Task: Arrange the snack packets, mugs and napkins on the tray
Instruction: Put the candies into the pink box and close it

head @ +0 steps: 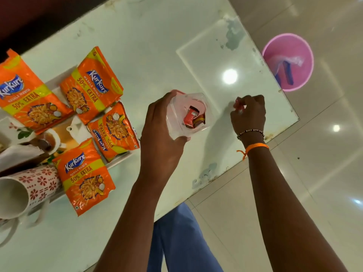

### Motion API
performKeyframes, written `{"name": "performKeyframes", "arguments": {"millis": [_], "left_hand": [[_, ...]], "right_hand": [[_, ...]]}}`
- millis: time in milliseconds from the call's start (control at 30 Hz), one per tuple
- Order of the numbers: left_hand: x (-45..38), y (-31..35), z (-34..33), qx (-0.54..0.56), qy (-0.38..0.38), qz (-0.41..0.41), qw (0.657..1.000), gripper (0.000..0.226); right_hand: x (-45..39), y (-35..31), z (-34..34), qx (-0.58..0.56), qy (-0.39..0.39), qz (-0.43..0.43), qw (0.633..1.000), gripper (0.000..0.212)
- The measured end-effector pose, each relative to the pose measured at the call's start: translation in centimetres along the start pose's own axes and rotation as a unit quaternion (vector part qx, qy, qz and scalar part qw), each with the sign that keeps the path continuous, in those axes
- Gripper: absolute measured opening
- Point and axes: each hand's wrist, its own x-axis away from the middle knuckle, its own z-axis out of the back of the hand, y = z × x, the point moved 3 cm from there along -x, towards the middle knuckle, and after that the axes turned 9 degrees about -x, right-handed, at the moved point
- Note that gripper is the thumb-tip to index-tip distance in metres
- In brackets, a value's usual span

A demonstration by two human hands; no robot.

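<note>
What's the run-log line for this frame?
left hand: holds clear plastic container | right hand: pinches small item | orange snack packets: on tray

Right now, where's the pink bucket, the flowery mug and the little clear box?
pink bucket [303, 55]: head view, inner wall.
flowery mug [42, 182]: head view, patterned side.
clear box [177, 107]: head view, near wall.

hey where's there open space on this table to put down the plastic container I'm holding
The widest bare patch is the white table top beyond your hands, from the container in your left hand to the far edge by the pink bucket. Another lies near you, below the lowest snack packet. The tray side is crowded with packets and a mug.
</note>
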Motion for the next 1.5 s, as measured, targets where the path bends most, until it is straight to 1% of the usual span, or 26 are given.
{"name": "performKeyframes", "arguments": {"millis": [100,167,233,267,300,333,433,467,500,533,567,633,667,700,733,800,867,933,1033,1067,1133,1200,1267,1333,1400,1500], "left_hand": [[0.3,-0.3,-0.8,-0.004,-0.002,0.014,1.0,0.086],[0.2,-0.4,-1.1,0.0,-0.005,0.025,1.0,0.087],[0.2,-0.1,-1.1,0.01,-0.003,0.015,1.0,0.086],[0.1,0.0,-1.0,0.019,0.0,0.007,1.0,0.084],[0.1,0.1,-0.8,0.027,0.005,0.002,1.0,0.083],[0.1,0.1,-0.5,0.031,0.011,0.001,0.999,0.082],[0.2,-0.6,0.7,0.018,0.035,0.018,0.999,0.084],[0.4,-0.9,1.2,0.012,0.044,0.02,0.999,0.084],[0.6,-1.1,1.8,0.013,0.053,0.02,0.998,0.084],[0.9,-1.3,2.4,0.023,0.061,0.023,0.998,0.084],[1.2,-1.5,3.0,0.039,0.067,0.028,0.997,0.083],[1.7,-2.0,4.1,0.068,0.076,0.034,0.994,0.082],[1.9,-2.3,4.6,0.074,0.079,0.039,0.993,0.082],[2.1,-2.7,5.0,0.08,0.081,0.048,0.992,0.083],[2.3,-3.0,5.4,0.084,0.084,0.058,0.991,0.084],[2.8,-3.5,6.1,0.101,0.09,0.073,0.988,0.084],[3.3,-4.0,7.0,0.132,0.097,0.085,0.983,0.085],[3.8,-4.6,7.9,0.148,0.101,0.094,0.979,0.088],[4.5,-5.6,9.4,0.187,0.116,0.105,0.97,0.092],[4.8,-6.0,10.0,0.198,0.121,0.107,0.967,0.092],[5.3,-6.7,10.9,0.21,0.127,0.113,0.963,0.091],[6.1,-7.7,12.1,0.222,0.132,0.114,0.959,0.091],[7.0,-8.8,13.3,0.227,0.135,0.118,0.957,0.09],[7.9,-9.6,14.4,0.23,0.136,0.123,0.956,0.09],[9.0,-10.4,15.8,0.247,0.13,0.119,0.953,0.089],[10.6,-11.6,17.5,0.283,0.099,0.101,0.949,0.088]], "right_hand": [[2.2,-3.2,0.7,-0.13,-0.003,0.065,0.989,0.016],[4.5,-5.4,0.9,-0.206,-0.067,0.118,0.969,0.019],[6.3,-6.7,0.7,-0.221,-0.156,0.145,0.952,0.02],[6.8,-6.9,0.5,-0.217,-0.176,0.151,0.948,0.016],[6.8,-6.8,0.5,-0.218,-0.169,0.151,0.949,0.012],[6.5,-6.6,0.5,-0.224,-0.141,0.143,0.954,0.008],[4.8,-5.2,0.2,-0.23,-0.027,0.091,0.968,0.008],[4.2,-4.7,-0.2,-0.217,-0.014,0.081,0.973,0.007],[3.8,-4.3,-0.9,-0.195,-0.024,0.081,0.977,0.006],[3.4,-4.1,-2.0,-0.16,-0.055,0.095,0.981,0.006],[3.3,-4.2,-3.3,-0.116,-0.098,0.122,0.981,0.013],[3.5,-4.8,-6.0,-0.01,-0.183,0.184,0.966,0.042],[3.7,-5.1,-7.1,0.037,-0.207,0.209,0.955,0.057],[4.0,-5.3,-8.1,0.072,-0.216,0.23,0.946,0.068],[4.4,-5.5,-8.8,0.096,-0.215,0.245,0.94,0.073],[4.7,-5.7,-9.5,0.11,-0.199,0.252,0.941,0.07],[4.7,-6.1,-9.6,0.091,-0.19,0.234,0.949,0.068],[4.5,-6.7,-9.1,0.034,-0.196,0.196,0.96,0.073],[4.6,-8.2,-7.3,-0.156,-0.193,0.118,0.962,0.073],[4.9,-8.8,-6.5,-0.231,-0.192,0.088,0.95,0.072],[6.0,-10.0,-5.1,-0.382,-0.214,0.031,0.899,0.067],[7.9,-11.4,-4.5,-0.499,-0.261,-0.016,0.826,0.061],[10.3,-12.7,-4.7,-0.586,-0.311,-0.053,0.746,0.071],[12.9,-13.6,-5.3,-0.639,-0.341,-0.075,0.686,0.078],[15.6,-14.6,-6.2,-0.645,-0.38,-0.072,0.659,0.079],[19.8,-15.8,-7.7,-0.604,-0.466,-0.029,0.646,0.079]]}}
